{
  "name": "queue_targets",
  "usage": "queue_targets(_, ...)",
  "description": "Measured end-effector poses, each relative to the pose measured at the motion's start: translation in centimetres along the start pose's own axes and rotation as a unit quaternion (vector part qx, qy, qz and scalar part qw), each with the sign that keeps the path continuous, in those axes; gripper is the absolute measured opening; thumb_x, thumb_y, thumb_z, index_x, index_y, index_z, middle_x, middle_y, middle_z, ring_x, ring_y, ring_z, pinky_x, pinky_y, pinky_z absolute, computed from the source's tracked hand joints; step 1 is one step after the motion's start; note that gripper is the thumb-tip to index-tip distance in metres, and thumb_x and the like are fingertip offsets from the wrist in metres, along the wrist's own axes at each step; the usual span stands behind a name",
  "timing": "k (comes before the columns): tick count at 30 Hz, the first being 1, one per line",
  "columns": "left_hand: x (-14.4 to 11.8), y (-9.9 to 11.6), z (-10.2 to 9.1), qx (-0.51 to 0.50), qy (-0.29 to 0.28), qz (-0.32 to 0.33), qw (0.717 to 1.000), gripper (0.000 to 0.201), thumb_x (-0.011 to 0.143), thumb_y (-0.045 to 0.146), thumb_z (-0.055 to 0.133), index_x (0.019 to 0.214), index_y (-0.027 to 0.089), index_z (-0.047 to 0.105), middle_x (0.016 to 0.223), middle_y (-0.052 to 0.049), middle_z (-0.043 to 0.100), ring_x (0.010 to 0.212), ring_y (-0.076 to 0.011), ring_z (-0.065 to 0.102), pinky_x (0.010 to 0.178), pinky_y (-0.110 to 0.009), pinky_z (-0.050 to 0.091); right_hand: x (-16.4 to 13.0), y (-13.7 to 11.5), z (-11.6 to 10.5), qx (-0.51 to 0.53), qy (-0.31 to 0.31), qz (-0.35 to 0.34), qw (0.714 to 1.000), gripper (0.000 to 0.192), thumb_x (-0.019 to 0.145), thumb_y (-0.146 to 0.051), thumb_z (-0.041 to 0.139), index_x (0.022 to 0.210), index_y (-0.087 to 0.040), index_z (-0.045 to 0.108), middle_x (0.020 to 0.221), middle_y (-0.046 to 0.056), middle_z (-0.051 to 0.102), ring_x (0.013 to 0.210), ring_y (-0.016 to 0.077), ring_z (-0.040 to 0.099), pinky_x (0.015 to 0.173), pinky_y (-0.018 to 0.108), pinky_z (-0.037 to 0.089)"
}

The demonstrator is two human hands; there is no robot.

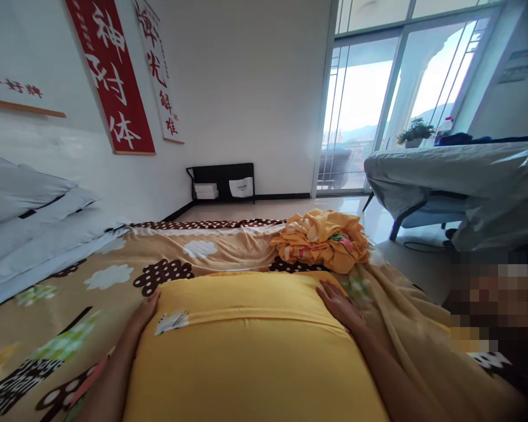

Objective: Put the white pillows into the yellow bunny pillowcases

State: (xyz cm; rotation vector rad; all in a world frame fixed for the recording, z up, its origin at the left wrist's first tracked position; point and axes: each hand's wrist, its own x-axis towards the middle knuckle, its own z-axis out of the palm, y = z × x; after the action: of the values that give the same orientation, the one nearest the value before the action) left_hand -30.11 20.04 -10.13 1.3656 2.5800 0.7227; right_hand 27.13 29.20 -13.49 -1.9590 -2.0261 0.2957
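Observation:
A plump yellow pillow (250, 369) fills the lower middle of the view, lying on the bed, with a folded seam across it and a small white printed patch near its far left. My left hand (149, 308) rests against the pillow's left side; its fingers are mostly hidden at the edge. On the far right corner lies my right hand (339, 305), fingers stretched out along the yellow cloth. Beneath the pillow spreads a tan patterned blanket (229, 249) with clouds and dotted brown shapes. A crumpled heap of orange ruffled cloth (321, 240) sits beyond my right hand.
White pillows (22, 217) are stacked at the left. A covered table (457, 164) with a potted plant (416, 132) and a chair (435, 211) stand at the right. Past the bed are a low black shelf (220, 173) and a glass door (361, 111). A person (506, 305) is partly visible at right.

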Motion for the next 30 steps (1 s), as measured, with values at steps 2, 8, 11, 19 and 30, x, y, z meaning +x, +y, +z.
queue_targets(2, -0.6, 0.4, -0.7, -0.011, 0.016, -0.014, 1.000, 0.058, 0.088, 0.044, 0.026, 0.110, 0.010, 0.068, 0.106, -0.016, 0.070, 0.100, -0.0306, 0.066, 0.084, -0.041, 0.053, -0.6, -0.5, -0.6, 0.006, 0.022, -0.006, 1.000, 0.058, 0.094, -0.041, 0.021, 0.141, -0.015, 0.042, 0.148, 0.006, 0.038, 0.139, 0.0191, 0.030, 0.113, 0.038, 0.027)
queue_targets(8, -5.5, 4.9, -5.7, -0.077, 0.121, 0.160, 0.977, 0.058, 0.090, 0.041, 0.023, 0.135, 0.014, 0.048, 0.148, -0.007, 0.039, 0.138, -0.0175, 0.033, 0.115, -0.030, 0.025, -3.5, -3.0, -4.9, 0.022, 0.110, 0.000, 0.994, 0.054, 0.093, -0.032, 0.020, 0.128, -0.011, 0.056, 0.133, 0.013, 0.055, 0.117, 0.0227, 0.057, 0.099, 0.036, 0.046)
queue_targets(11, -10.9, 9.1, -7.8, -0.056, -0.030, 0.371, 0.926, 0.058, 0.094, 0.045, 0.018, 0.143, 0.023, 0.040, 0.151, -0.002, 0.034, 0.140, -0.0177, 0.029, 0.117, -0.036, 0.021, -4.6, -6.8, -8.4, 0.026, 0.156, -0.039, 0.987, 0.049, 0.093, -0.032, 0.026, 0.128, -0.016, 0.056, 0.134, 0.010, 0.055, 0.119, 0.0236, 0.055, 0.101, 0.038, 0.044)
queue_targets(19, -16.3, 12.1, -7.3, 0.042, -0.188, 0.388, 0.901, 0.058, 0.094, 0.060, 0.018, 0.146, 0.037, 0.026, 0.155, 0.001, 0.022, 0.144, -0.0196, 0.017, 0.116, -0.051, 0.014, -11.6, -20.4, -10.3, 0.025, 0.009, -0.377, 0.926, 0.053, 0.096, -0.049, 0.033, 0.142, -0.023, 0.041, 0.147, 0.007, 0.039, 0.137, 0.0221, 0.032, 0.112, 0.043, 0.027)
queue_targets(30, -15.7, 8.0, -4.8, 0.025, -0.189, 0.368, 0.910, 0.057, 0.095, 0.058, 0.018, 0.147, 0.037, 0.020, 0.157, 0.004, 0.015, 0.145, -0.0172, 0.010, 0.118, -0.048, 0.008, -16.4, -18.5, -7.0, 0.073, -0.085, -0.458, 0.882, 0.050, 0.099, -0.050, 0.029, 0.146, -0.033, 0.032, 0.151, 0.002, 0.031, 0.141, 0.0191, 0.023, 0.116, 0.048, 0.015)
